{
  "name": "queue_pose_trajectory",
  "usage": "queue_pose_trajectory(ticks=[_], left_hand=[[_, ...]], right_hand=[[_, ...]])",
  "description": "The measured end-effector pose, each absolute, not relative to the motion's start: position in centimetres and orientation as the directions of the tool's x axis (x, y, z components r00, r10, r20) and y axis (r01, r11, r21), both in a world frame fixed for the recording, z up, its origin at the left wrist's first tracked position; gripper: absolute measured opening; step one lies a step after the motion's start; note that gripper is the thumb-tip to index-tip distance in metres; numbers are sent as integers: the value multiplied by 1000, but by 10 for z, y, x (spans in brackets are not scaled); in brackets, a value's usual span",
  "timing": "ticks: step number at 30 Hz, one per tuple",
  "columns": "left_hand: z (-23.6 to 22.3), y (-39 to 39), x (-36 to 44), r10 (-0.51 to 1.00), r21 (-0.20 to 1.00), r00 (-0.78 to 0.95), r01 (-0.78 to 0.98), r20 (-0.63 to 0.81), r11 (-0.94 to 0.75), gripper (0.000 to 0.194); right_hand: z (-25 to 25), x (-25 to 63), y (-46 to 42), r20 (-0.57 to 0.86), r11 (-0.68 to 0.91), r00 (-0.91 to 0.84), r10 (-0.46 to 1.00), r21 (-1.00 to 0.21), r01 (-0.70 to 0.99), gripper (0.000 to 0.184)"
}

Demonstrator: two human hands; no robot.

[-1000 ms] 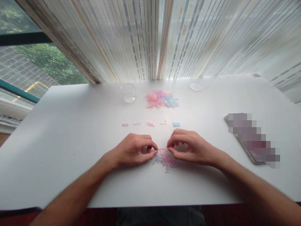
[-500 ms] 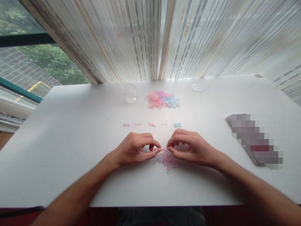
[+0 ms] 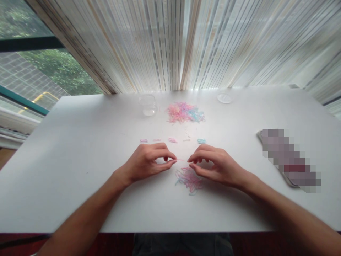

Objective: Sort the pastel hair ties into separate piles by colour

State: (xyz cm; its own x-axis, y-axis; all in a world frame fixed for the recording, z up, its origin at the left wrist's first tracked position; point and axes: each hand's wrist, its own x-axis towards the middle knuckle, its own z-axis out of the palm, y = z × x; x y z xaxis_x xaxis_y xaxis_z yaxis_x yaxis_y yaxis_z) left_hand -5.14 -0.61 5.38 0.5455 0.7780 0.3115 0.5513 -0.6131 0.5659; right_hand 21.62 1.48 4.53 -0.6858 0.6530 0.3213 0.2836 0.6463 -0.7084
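Note:
My left hand (image 3: 145, 161) pinches one end of a thin pink elastic band (image 3: 180, 159) between thumb and index finger. The band stretches toward the fingertips of my right hand (image 3: 215, 164), whose thumb and index finger are drawn together in a pinch; what lies between them is too small to make out. Just below, a small loose pile of pink, lilac and pale blue elastic bands (image 3: 190, 181) lies on the white table, one pink band close under my right thumb. Beyond my hands is a row of sorted bands, with a pink bunch (image 3: 173, 140) and a blue bunch (image 3: 201, 141).
A larger heap of pastel bands (image 3: 185, 112) lies farther back. To its left stands a clear plastic container (image 3: 149, 106); to its right is a clear round lid (image 3: 224, 98). A phone-like object (image 3: 289, 160), blurred out, rests at the right. Striped curtains (image 3: 149, 46) hang behind the table.
My left hand has moved left and slightly away from me, with the pink band in its fingertips. The gap between my hands has widened, while my right hand has barely moved.

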Motion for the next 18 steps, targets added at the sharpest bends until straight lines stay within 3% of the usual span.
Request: queue_pose_trajectory(ticks=[3, 7, 18], left_hand=[[58, 4, -78, 852, 470, 427, 711, 301, -523, 14], [57, 15, -105, 926, 449, 276, 815, 256, -367, 18], [54, 17, -98, 965, 453, 202, 853, 169, -258, 27]], right_hand=[[45, 218, 16, 321, 654, -690, 648, -699, 289, 10], [45, 218, 16, 312, 655, -700, 642, -698, 290, 11], [43, 218, 17, 297, 657, -708, 641, -688, 306, 11]])
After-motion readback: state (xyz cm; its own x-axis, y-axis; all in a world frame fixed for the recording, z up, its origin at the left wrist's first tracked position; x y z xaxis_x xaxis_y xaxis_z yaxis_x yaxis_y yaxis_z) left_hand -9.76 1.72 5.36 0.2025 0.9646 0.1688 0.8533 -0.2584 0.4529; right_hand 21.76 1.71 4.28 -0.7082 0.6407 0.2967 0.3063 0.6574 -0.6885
